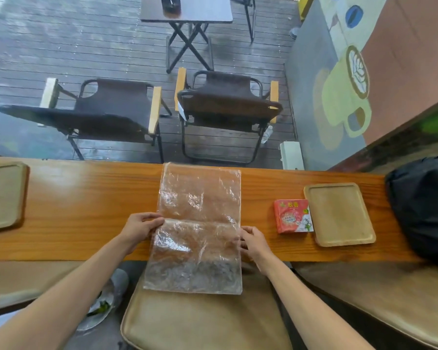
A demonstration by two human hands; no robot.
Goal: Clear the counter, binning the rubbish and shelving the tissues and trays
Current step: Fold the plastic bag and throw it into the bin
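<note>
Rubbish step: my left hand [143, 224] and right hand [254, 239] are each pinching a side edge of the clear plastic bag [197, 223]. Next I'd bunch it up and bin it, I guess.

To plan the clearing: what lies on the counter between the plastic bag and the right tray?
In the head view, only a red tissue pack, beside the right tray; plastic bag.
</note>
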